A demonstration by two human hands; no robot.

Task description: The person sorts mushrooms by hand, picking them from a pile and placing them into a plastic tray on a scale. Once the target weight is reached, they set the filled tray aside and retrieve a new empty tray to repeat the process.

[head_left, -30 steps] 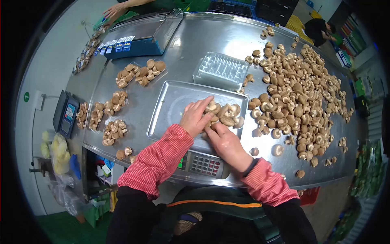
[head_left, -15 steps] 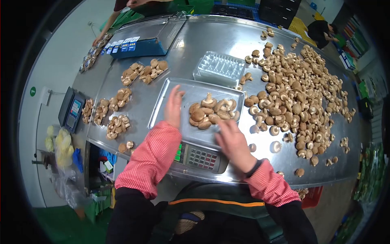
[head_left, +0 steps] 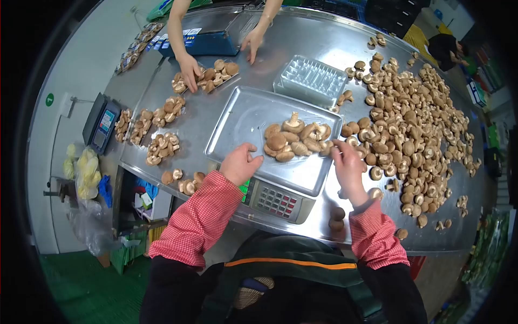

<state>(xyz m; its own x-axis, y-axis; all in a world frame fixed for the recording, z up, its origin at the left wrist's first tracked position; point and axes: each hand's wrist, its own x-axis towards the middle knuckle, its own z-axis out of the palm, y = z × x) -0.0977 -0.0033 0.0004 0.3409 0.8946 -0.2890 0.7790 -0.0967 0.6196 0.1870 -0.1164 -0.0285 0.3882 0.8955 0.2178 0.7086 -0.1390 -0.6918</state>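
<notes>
Several brown shiitake mushrooms [head_left: 291, 141] lie grouped in a clear plastic tray on the metal pan [head_left: 229, 127] of a weighing scale. My right hand [head_left: 349, 168] is at the pan's right edge, thumb and fingertips closed on a mushroom [head_left: 326, 147] beside the group. Over the pan's lower left corner is my left hand [head_left: 240, 163], empty, with its fingers loosely bent and the thumb apart. The scale's keypad [head_left: 276, 201] shows below the pan, and a green lit display [head_left: 245, 190] is partly covered by my left sleeve.
A large heap of shiitake [head_left: 404, 124] covers the table's right side. Stacked clear trays [head_left: 312, 81] stand behind the scale. Filled packs [head_left: 163, 148] sit at left, near a second scale [head_left: 101, 125]. A co-worker's hands [head_left: 189, 70] reach over packs at the back.
My left hand has come down towards the pan's lower left corner. My right hand has moved right to the pan's edge. The co-worker's hands have come in over the packs.
</notes>
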